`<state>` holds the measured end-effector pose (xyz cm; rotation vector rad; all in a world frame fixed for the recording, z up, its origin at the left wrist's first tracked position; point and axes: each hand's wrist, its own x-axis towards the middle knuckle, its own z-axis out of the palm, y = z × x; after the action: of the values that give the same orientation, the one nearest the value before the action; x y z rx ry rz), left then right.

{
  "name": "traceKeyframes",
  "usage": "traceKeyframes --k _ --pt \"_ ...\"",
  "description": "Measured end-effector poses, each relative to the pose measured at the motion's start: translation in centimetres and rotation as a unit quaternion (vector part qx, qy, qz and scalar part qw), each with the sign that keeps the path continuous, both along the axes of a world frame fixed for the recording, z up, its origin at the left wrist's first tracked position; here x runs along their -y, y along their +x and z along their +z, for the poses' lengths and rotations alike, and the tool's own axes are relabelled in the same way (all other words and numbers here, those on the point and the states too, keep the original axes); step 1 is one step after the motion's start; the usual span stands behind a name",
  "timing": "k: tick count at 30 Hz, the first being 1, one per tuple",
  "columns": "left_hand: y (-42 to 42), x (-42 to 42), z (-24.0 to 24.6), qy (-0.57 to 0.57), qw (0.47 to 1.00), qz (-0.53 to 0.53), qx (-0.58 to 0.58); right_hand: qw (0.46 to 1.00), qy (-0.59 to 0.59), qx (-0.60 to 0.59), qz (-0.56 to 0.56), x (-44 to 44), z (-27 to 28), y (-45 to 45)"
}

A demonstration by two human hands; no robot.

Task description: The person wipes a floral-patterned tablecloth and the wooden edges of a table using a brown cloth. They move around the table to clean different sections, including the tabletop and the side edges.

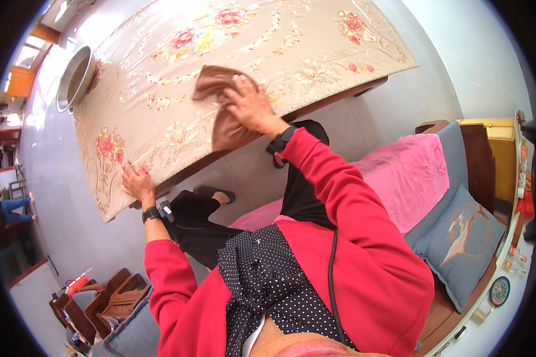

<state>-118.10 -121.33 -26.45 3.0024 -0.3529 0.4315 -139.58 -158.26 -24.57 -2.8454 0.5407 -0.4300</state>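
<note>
A brown cloth (219, 82) lies bunched on the cream floral tablecloth (250, 49), and part of it hangs at the table's near edge. My right hand (249, 105) presses on this cloth with its fingers spread and slightly blurred; whether they grip any of it I cannot tell. Near the table's left front corner, my left hand (136, 180) rests flat on the tablecloth, fingers apart and holding nothing. Both wrists wear black bands.
A metal basin (75, 79) stands at the table's far left edge. Close behind me is a sofa with a pink cover (402, 178) and a blue-grey cushion (462, 247). Wooden furniture (116, 294) stands at lower left. Another person (15, 209) is at the far left.
</note>
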Motion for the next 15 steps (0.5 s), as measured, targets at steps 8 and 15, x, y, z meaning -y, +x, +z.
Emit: traceKeyframes --k 8,15 --pt "0.0 -0.1 0.0 -0.002 1.0 -0.01 0.002 0.966 -0.088 0.01 -0.242 20.7 -1.5 -12.2" --pt "-0.1 0.2 -0.3 0.003 1.0 0.009 0.011 0.91 -0.008 -0.085 -0.405 22.8 -0.3 -14.4"
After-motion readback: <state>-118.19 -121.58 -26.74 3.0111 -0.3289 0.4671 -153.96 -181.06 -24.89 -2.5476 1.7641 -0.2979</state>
